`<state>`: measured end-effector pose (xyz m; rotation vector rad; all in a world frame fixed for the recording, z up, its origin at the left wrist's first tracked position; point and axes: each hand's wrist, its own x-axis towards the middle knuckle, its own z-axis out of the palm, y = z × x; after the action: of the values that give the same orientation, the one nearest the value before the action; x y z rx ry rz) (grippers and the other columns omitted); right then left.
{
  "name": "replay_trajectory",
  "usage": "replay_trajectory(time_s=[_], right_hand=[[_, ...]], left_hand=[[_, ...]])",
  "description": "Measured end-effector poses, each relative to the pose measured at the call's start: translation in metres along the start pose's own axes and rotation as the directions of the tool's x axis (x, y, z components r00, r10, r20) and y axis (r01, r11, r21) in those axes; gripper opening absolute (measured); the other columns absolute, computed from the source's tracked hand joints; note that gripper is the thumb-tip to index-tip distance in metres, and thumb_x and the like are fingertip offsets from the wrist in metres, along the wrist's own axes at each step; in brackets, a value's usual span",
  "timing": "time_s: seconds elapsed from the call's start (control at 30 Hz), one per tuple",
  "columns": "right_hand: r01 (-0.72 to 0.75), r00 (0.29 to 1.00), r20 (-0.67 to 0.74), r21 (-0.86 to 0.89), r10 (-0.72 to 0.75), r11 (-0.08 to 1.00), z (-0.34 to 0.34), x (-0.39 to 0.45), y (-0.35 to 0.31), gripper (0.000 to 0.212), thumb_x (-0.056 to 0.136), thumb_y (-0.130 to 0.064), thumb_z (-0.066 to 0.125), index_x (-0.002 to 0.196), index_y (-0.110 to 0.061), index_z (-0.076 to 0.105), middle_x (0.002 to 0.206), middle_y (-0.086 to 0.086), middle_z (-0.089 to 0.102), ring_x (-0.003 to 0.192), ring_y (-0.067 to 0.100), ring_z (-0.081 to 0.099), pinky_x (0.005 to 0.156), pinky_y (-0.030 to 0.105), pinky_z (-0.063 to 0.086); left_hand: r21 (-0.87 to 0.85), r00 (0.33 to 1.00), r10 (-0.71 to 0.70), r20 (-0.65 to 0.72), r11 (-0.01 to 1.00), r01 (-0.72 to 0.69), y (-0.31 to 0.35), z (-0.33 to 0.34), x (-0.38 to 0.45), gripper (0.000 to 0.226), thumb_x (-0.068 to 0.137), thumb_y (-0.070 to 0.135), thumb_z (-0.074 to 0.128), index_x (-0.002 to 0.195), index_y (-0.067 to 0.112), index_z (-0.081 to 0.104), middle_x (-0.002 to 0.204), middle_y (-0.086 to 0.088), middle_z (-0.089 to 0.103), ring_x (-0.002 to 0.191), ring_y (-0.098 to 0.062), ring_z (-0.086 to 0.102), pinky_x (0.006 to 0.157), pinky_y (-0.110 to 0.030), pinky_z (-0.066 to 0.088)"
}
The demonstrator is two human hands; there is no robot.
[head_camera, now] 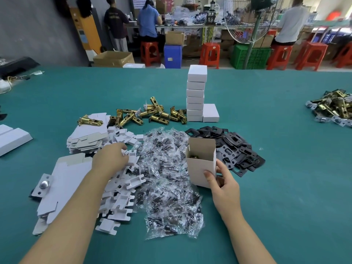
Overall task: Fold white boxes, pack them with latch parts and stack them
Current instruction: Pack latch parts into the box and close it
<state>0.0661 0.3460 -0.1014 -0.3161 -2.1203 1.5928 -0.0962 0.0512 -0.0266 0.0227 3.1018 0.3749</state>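
My right hand [222, 180] grips an open white box [201, 164] held upright over the table, thumb on its front face; a brass latch part shows inside it. My left hand [112, 159] reaches into a heap of small white card inserts [123, 189], fingers curled onto one at the heap's top. Behind stand a tall stack of closed white boxes [196, 96] and one lower box [210, 113] beside it. Brass latches [150, 115] lie scattered behind the inserts.
Clear bags of screws [167, 180] cover the middle. Black strike plates [234, 147] lie right of the box. Flat unfolded boxes [87, 136] pile at left, a silver plate [42, 184] on more flats. Another latch heap [333, 109] sits far right on the green table [285, 187].
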Motion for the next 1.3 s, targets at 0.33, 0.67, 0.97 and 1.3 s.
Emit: replay_trajectory(time_s=[0.33,0.67,0.97,1.3], right_hand=[[0.023,1.000,0.008,0.002,-0.023,1.000,0.001,0.002,-0.003,0.042,0.089,-0.052,0.066,0.116,-0.079,0.048,0.102,-0.029,0.067,0.089,0.020,0.064,0.080,0.048,0.060],[0.005,1.000,0.010,0.015,-0.005,1.000,0.000,0.001,-0.002,0.042,0.088,-0.053,0.067,0.127,-0.057,0.052,0.100,-0.027,0.067,0.089,0.024,0.065,0.080,0.046,0.060],[-0.005,1.000,0.004,0.011,0.005,1.000,0.000,0.000,-0.003,0.041,0.087,-0.053,0.067,0.124,-0.061,0.050,0.101,-0.032,0.066,0.086,0.016,0.064,0.078,0.041,0.061],[-0.008,1.000,-0.006,-0.002,0.008,1.000,0.000,0.001,-0.004,0.040,0.088,-0.050,0.067,0.125,-0.057,0.053,0.100,-0.027,0.067,0.089,0.025,0.065,0.082,0.051,0.058]], left_hand=[[-0.004,0.999,0.036,-0.041,0.999,-0.036,0.004,0.002,-0.002,0.025,0.103,0.041,0.050,0.115,0.028,0.068,0.080,0.007,0.069,0.067,-0.012,0.061,0.055,-0.027,0.044],[-0.001,1.000,-0.013,0.028,1.000,0.013,0.003,-0.005,-0.006,0.029,0.092,0.054,0.065,0.099,0.026,0.063,0.069,0.006,0.068,0.061,-0.012,0.065,0.054,-0.025,0.045],[-0.195,0.988,0.054,-0.145,0.977,-0.082,0.021,-0.019,-0.011,0.023,0.099,0.006,0.055,0.103,0.012,0.076,0.098,-0.006,0.068,0.061,-0.012,0.057,0.051,-0.021,0.036],[-0.432,0.834,0.416,-0.362,0.718,-0.546,0.092,-0.053,-0.062,0.024,0.091,0.002,0.070,0.110,0.016,0.075,0.098,0.008,0.069,0.090,0.005,0.061,0.078,-0.006,0.047]])
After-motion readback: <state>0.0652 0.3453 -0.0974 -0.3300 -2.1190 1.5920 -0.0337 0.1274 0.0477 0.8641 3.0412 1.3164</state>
